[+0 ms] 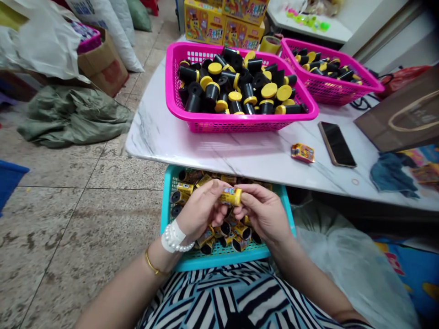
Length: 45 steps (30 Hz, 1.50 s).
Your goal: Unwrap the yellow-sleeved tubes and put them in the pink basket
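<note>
Holding a labelled tube (pixel 227 196) over the teal basket (pixel 219 264), we have both hands on it. Our left hand (pixel 202 205) has its grip wrapped about the tube's body from nine o'clock, while our right hand (pixel 265 212) comes in from three o'clock, its grip pinching the yellow cap (pixel 238 197) between thumb and fingers. Below, the basket carries more labelled tubes (pixel 242 244), several turned so that their dark ends show. At twelve o'clock, on the marbled surface (pixel 212 153), we see a pink basket (pixel 247 118) heaped with yellow-capped black tubes (pixel 194 97); yellow boxes (pixel 206 23) are stacked beyond it. A second pink basket (pixel 343 92) stands at one o'clock with similar contents. Toward two o'clock, we have a small packet (pixel 302 153) and, just beside it, a phone (pixel 338 144).
</note>
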Motion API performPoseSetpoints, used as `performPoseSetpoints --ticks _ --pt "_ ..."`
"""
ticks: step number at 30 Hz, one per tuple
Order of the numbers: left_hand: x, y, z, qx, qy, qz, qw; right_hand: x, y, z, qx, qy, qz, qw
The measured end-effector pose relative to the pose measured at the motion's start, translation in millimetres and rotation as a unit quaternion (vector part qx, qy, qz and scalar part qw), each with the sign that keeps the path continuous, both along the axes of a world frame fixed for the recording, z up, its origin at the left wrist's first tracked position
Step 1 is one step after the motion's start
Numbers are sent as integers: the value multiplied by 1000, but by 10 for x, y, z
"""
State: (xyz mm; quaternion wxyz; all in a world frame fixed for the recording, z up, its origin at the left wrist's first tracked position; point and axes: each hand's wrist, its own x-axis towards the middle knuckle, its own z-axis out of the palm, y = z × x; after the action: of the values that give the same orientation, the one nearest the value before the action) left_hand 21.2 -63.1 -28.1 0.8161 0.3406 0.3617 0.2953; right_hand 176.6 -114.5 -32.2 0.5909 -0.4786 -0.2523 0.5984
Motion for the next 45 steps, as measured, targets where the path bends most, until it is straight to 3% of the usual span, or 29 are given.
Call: performPoseSetpoints --ticks 5,9,11,15,17,18,20,23,26,29,32,34,36,39,41,43,45 --pt "-65 45 8 9 69 -10 998 -34 -58 -30 5 -98 -14 995" --pt "-57 -1 16 49 95 -6 994 -51 -104 -21 70 -237 -21 969" --pt "-66 -23 22 51 97 -24 994 -24 -126 -22 146 -355 -22 923" --pt "-125 -40 -3 18 79 -118 990 97 -151 -38 329 -545 26 770" --pt "-152 -42 -43 4 68 -156 985 155 -140 -51 384 -565 67 727" --pt "-160 -45 -61 6 63 -162 985 176 -130 -59 393 -564 85 721" --pt "-168 -57 -77 39 60 -148 986 193 -109 -74 361 -542 109 751" --pt "-178 -105 -32 168 119 -94 974 163 -97 -90 227 -426 108 869" --pt "-201 -181 20 329 222 -53 916 104 -120 -92 123 -274 106 948" --pt "-223 -237 -17 457 265 -29 849 71 -143 -78 79 -204 114 969" --pt "-240 -243 -100 543 248 -14 802 75 -145 -61 70 -197 114 971" --pt "-249 -234 -126 563 224 -7 796 90 -145 -63 99 -245 99 959" --pt "-255 -235 -111 550 219 0 806 108 -155 -80 165 -331 73 926" --pt "-254 -257 -47 467 250 -19 848 137 -189 -126 272 -444 52 852" --pt "-250 -260 -21 370 251 -48 893 161 -205 -155 312 -485 53 815" --pt "-246 -236 -31 250 207 -84 942 190 -200 -171 335 -505 59 793" --pt "-242 -188 -72 123 125 -136 975 220 -169 -170 347 -487 86 797"
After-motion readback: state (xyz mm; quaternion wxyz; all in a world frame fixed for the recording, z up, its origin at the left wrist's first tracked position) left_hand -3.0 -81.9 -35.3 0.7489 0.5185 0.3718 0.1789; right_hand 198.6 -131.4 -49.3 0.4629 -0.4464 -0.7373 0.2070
